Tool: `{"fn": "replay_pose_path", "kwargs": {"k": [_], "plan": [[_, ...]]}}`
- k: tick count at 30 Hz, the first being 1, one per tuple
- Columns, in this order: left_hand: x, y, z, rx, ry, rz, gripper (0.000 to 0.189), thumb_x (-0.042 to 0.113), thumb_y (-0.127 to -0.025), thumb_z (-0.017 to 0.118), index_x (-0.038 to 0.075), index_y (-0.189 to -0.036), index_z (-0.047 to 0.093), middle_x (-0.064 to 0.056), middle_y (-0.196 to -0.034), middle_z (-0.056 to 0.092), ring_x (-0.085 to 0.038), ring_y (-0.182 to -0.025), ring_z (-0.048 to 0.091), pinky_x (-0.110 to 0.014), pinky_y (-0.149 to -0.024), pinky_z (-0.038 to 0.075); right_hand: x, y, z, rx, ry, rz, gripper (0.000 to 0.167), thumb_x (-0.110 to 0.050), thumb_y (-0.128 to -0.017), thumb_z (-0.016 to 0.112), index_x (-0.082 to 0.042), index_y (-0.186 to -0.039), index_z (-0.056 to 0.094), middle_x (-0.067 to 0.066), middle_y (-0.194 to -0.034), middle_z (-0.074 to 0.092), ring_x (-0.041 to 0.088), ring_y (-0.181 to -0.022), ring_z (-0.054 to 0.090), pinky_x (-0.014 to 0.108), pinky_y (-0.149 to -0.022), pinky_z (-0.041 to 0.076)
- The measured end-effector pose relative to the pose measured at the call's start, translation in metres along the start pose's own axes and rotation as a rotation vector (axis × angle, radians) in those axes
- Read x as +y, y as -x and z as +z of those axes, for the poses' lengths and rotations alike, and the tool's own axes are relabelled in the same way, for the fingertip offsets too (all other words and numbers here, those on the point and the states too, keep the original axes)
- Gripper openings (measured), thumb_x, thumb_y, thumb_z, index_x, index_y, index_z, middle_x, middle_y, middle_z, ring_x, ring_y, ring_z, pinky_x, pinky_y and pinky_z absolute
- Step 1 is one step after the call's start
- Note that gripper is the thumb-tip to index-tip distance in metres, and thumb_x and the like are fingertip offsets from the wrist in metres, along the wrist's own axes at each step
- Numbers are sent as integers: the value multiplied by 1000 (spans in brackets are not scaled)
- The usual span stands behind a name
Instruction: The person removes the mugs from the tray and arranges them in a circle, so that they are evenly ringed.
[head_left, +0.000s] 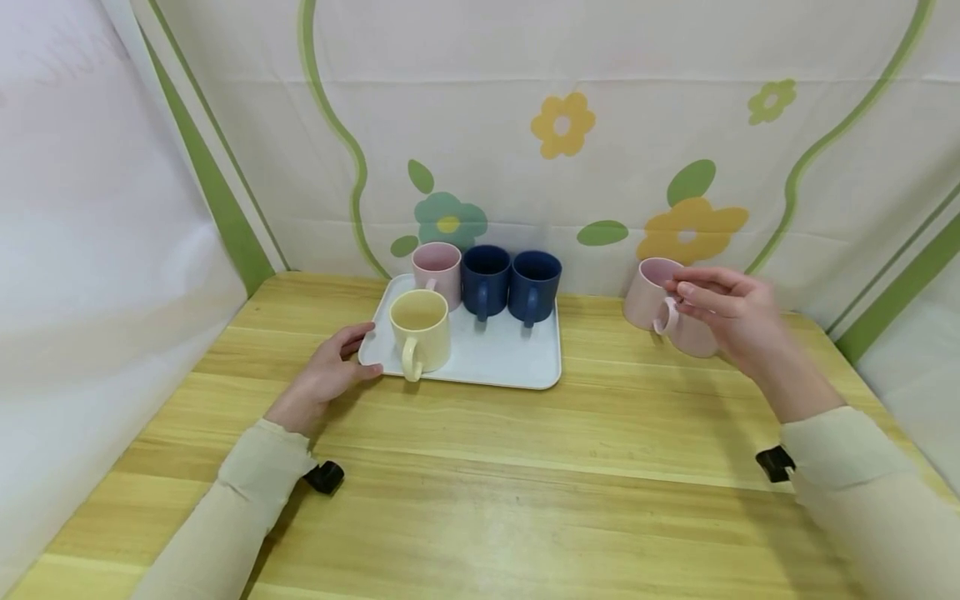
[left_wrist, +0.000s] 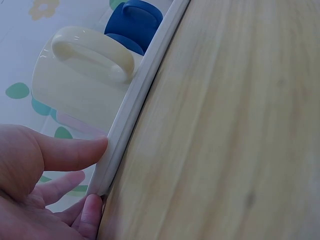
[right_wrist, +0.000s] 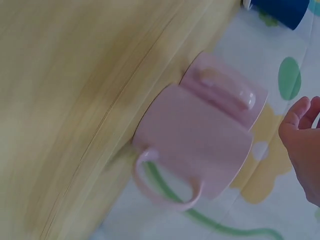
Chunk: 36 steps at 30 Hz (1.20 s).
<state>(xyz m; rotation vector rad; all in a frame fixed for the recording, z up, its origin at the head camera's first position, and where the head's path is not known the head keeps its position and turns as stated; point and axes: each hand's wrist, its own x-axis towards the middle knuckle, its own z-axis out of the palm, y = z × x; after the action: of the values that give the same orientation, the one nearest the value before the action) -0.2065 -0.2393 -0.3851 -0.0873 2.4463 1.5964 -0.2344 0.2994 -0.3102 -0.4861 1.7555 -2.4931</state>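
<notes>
A white tray (head_left: pixel 510 367) carries a yellow mug (head_left: pixel 420 329) at its front left. Behind stand a pink mug (head_left: pixel 437 271) and two dark blue mugs, the middle one (head_left: pixel 486 279) beside the right one (head_left: pixel 535 283). My left hand (head_left: pixel 330 375) grips the tray's front left corner; in the left wrist view the thumb (left_wrist: pixel 80 152) presses on the rim. At the right, two more pink mugs stand close together on the table, one farther back (head_left: pixel 645 300), one nearer (right_wrist: pixel 195 140). Over them hovers my right hand (head_left: pixel 738 321), fingers loosely bent, apart from the mugs in the right wrist view.
The wooden table (head_left: pixel 480 492) runs up to a white curtain (head_left: pixel 465 125) printed with flowers. More white cloth hangs at the left (head_left: pixel 97 250) and right sides. A black device (head_left: pixel 325 477) sits at the left wrist, another (head_left: pixel 775 463) at the right.
</notes>
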Motion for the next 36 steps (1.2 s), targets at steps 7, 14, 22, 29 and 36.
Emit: {"fn": "replay_pose_path", "kwargs": {"k": [7,14,22,29,36], "plan": [[1,-3,2,-15,13,-9,83,5,-98,72,11,-168,28,-20,-172,33,-39,-158,30,-56,-131,23,17,-11,29,12,100,78,22,4,-102,65,-2,-118,78,4,-107,83,14,-102,78,24,-86,62],[0,-3,3,-3,20,5,84,2,-97,72,9,-168,28,-23,-171,32,-41,-157,31,-57,-130,24,39,-23,61,-33,259,120,20,-7,-102,70,-6,-121,74,-2,-110,82,9,-105,76,24,-91,60],[-2,-2,1,11,5,-7,83,3,-97,72,9,-168,29,-21,-171,33,-40,-157,31,-57,-130,24,65,-32,97,-105,327,193,34,-11,-104,68,6,-134,64,-5,-112,80,11,-110,75,26,-95,60],[-1,-1,2,-2,5,6,83,2,-99,70,9,-169,27,-22,-171,33,-41,-157,32,-55,-128,29,78,-33,127,-195,307,248,38,-9,-104,66,7,-137,61,-2,-117,79,18,-118,74,34,-102,60],[-2,-2,0,-11,-1,12,83,3,-99,70,9,-169,26,-22,-172,32,-41,-157,32,-56,-128,29,91,-34,160,-269,318,291,40,-6,-102,67,8,-140,61,10,-126,78,24,-119,74,48,-110,55]]}}
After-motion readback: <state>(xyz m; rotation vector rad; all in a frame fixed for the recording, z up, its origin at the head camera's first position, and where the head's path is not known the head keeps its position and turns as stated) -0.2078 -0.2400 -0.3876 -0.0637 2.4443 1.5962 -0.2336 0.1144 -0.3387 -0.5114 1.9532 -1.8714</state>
